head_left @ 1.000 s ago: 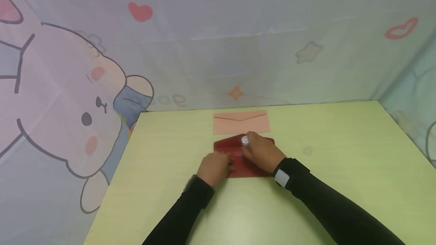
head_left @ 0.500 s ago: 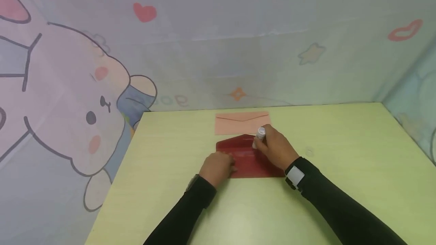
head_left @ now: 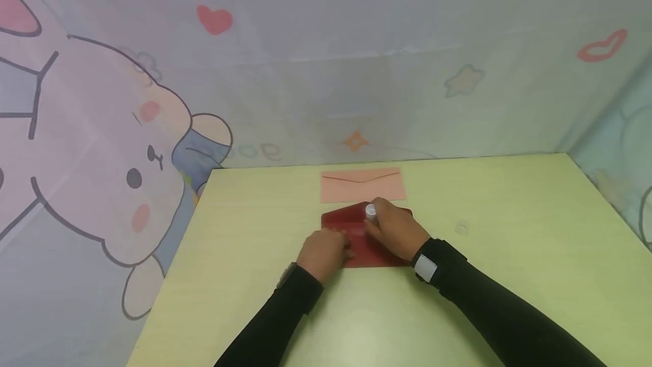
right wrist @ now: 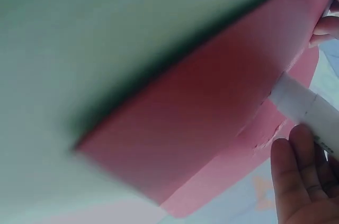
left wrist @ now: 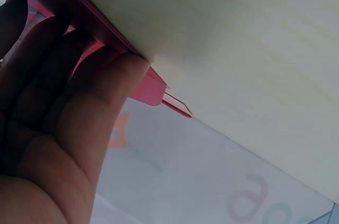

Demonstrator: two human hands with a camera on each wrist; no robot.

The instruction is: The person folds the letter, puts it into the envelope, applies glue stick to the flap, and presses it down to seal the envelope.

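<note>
A dark red envelope lies on the table with its flap folded open, away from the person. On its left part rests the left hand, pressing the paper with extended fingers. The right hand grips a white glue stick whose lower end touches the envelope along the flap fold, near the middle in the head view. Faint streaks show on the red paper beside the glue stick in the right wrist view. The thumb of the right hand is hidden there.
Behind the red envelope lies a pale pink envelope, flap side up. A small translucent round piece, perhaps a cap, sits to the right on the pale yellow table. A printed cloth hangs along the table's back and left edges.
The right hand moved right along the flap fold with the glue stick, then back left to about the middle. The left hand has stayed on the red envelope.
</note>
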